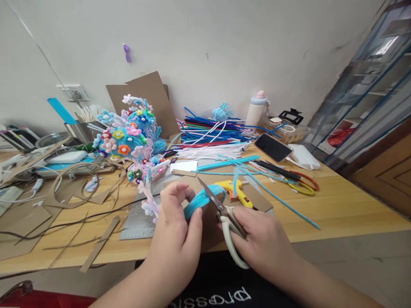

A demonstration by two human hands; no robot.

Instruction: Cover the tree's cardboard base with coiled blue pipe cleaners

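Observation:
My left hand (178,224) is closed around a curved band of light-blue pipe cleaners (199,201), pinching it between thumb and fingers. In my right hand (261,233) is a pair of scissors (230,237) with pale handles. Their blades point up and to the left, lying across the blue band as I see it; whether they touch it I cannot tell. Just behind the scissors lies a yellow glue gun (236,192) on a piece of cardboard (263,203). Loose light-blue pipe cleaners (276,194) stretch over the table to the right.
A blue figure covered in fuzzy flowers (123,139) stands left of centre. Heaped pipe cleaners (212,134) lie by the wall. A bottle (257,109), phone (272,147) and pliers (302,182) are on the right. Cardboard scraps (99,244) and a black cable (80,223) spread leftward.

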